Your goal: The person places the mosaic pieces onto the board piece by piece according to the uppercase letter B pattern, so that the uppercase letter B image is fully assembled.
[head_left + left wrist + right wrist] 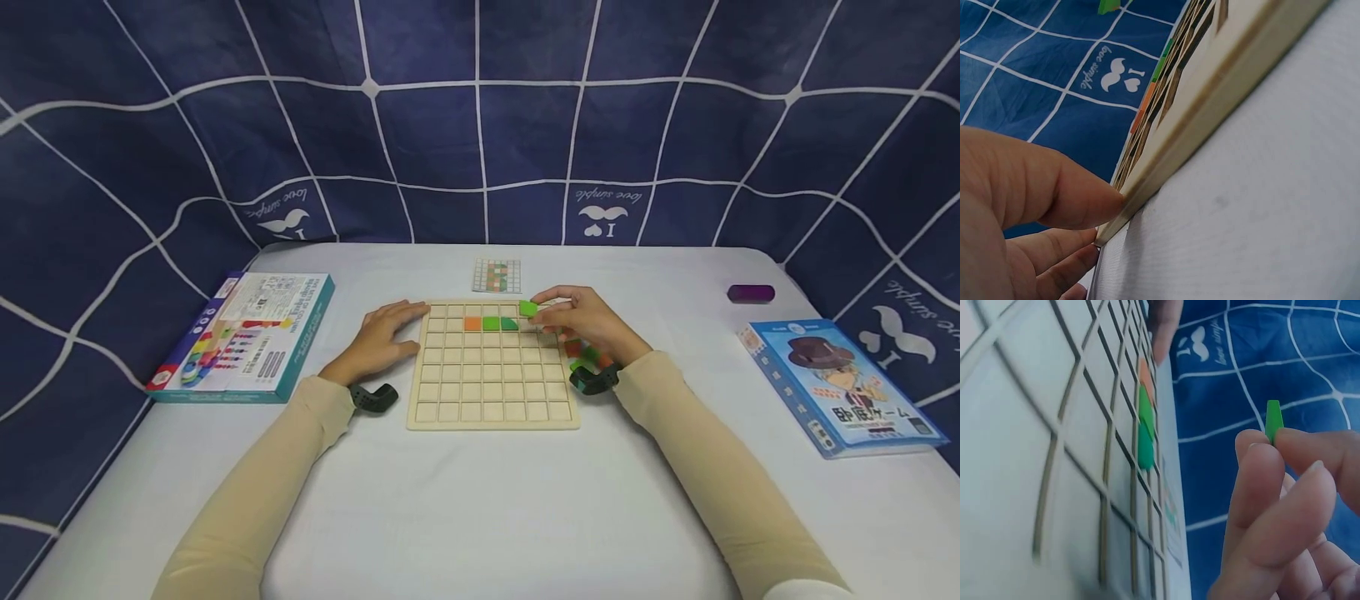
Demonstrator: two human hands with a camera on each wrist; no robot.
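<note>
A wooden grid board (472,412) lies on the table. In its second row from the far side sit an orange tile (472,323), a green tile (491,323) and a darker green tile with a rounded edge (509,324). My right hand (585,321) pinches a light green tile (1274,420) between thumb and fingertips, raised over the board's far right part. With fingers extended, my left hand (381,337) rests at the board's far left corner; its thumb (1088,197) touches the wooden edge.
Behind the board lies a pattern card (497,276). Loose orange and green tiles (588,357) lie by the board's right edge, partly hidden under my right hand. A game box (243,333) stands left, a blue box (847,387) right, with a purple cylinder (751,293) behind it.
</note>
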